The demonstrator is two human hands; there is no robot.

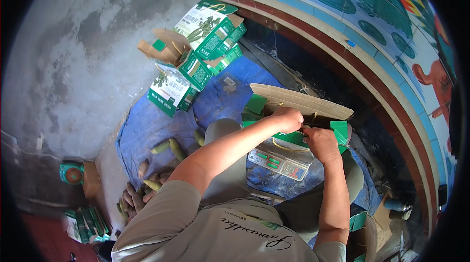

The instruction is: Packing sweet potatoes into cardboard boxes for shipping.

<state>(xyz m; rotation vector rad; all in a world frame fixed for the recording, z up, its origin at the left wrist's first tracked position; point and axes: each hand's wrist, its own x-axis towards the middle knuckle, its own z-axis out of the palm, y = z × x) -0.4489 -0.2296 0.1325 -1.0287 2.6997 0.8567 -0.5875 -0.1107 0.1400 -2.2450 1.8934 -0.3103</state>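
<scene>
In front of me an open green and white cardboard carton [303, 99] sits on a digital scale [279, 165] with lit green displays, its brown inner flap raised on the far side. My left hand [288, 119] is closed over the carton's opening. Close beside it, my right hand [323, 143] is closed at the near wall, fingertips almost meeting the left ones. What the fingers pinch is hidden. A yellow cord handle [289, 148] hangs on the near side, and more cord shows by the far flap. The carton's contents are out of sight.
A blue sheet [142, 127] covers the floor. Green and white cartons [208, 29] are stacked at the far left. Long green vegetables [176, 149] and a pile of brownish ones [131, 198] lie left of my leg. A painted wall [372, 17] curves along the right.
</scene>
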